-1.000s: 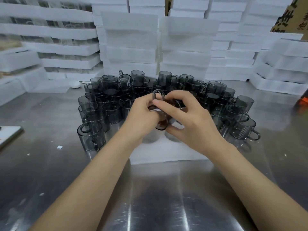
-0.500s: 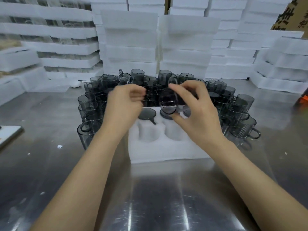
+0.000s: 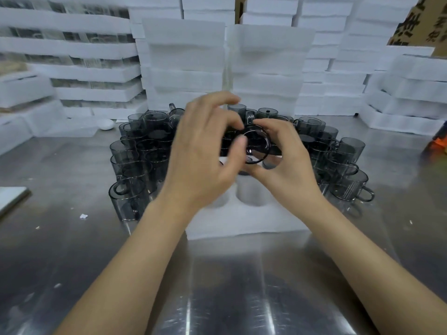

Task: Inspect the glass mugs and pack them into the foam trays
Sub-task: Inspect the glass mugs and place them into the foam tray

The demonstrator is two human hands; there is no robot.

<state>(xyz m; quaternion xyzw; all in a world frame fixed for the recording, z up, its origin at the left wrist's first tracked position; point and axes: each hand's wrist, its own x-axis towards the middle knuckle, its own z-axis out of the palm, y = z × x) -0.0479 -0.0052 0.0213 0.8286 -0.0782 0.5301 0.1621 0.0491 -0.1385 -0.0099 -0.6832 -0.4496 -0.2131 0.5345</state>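
Observation:
A smoky grey glass mug [image 3: 257, 146] is held up above the white foam tray [image 3: 244, 221], tipped so its round mouth faces me and its handle points up. My right hand [image 3: 287, 165] grips it from the right and underneath. My left hand [image 3: 205, 155] is at its left side, thumb on the rim and fingers spread over the top. The tray lies on the steel table with round pockets [image 3: 251, 194]; much of it is hidden behind my hands. Several more grey mugs [image 3: 135, 165] crowd around the tray on the left, back and right [image 3: 343, 172].
Tall stacks of white foam trays [image 3: 186, 64] stand behind the mugs, and more stacks [image 3: 411, 88] sit at the right and left. A cardboard box [image 3: 420, 18] is at the top right. A flat white object [image 3: 12, 197] lies at the left edge. An orange item [image 3: 439, 143] shows at the far right.
My hands parted after setting a mug in the tray; my right hand lifted another mug. Now my left hand has come back to that raised mug, touching its rim.

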